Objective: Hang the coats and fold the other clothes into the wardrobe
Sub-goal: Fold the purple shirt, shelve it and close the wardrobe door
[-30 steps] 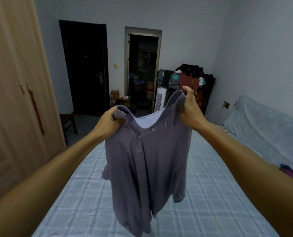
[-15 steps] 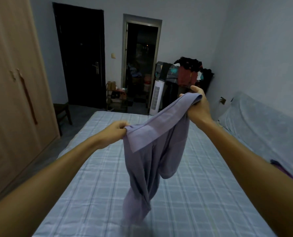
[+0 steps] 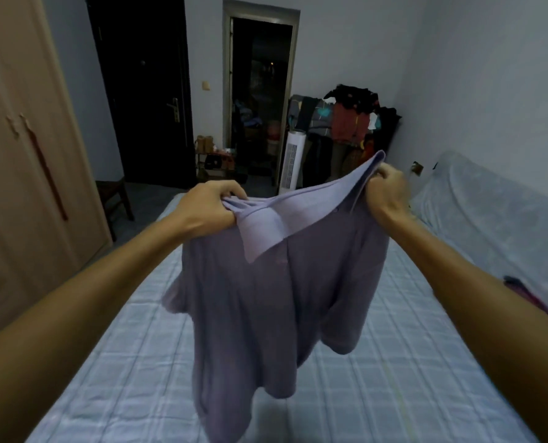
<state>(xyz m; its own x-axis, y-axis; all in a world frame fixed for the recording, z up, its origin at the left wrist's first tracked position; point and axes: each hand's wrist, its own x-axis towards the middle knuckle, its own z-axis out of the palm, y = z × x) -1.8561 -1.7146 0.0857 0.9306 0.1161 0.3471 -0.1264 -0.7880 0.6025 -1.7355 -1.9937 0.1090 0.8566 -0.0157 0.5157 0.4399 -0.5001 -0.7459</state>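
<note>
- Wardrobe: one, light wood, along the left wall. Two doors meet at a pair of handles, and one red strip hangs from them. Both doors are closed.
- Bed: one, covered with a pale blue checked sheet, running from the near edge of the view towards the doors.
- Covered sofa: one, under a pale cloth, against the right wall beside the bed.
- Doors: two in the far wall. One dark door is closed. One doorway is open, with clutter inside too dim to count.
- Clothes rack: one, in the far right corner, heaped with dark, red and grey garments. The number cannot be told.
- Shirt: one, purple-grey, with a lighter lilac collar. It hangs in the air above the middle of the bed, stretched between two hands, well apart from the wardrobe. Its hem is clear of the sheet.
- Left hand: one, fingers curled tight, bunching the left end of the collar.
- Right hand: one, fingers curled, gripping the right end of the collar, held higher than the other.
- Tower fan: one, white, upright between the doorway and the rack.
- Stool: one, dark wood, on the floor between the wardrobe and the bed.
- Loose garment: one, purple, on the sofa at the right edge.
- Wall switch: one, between the two doors.
</note>
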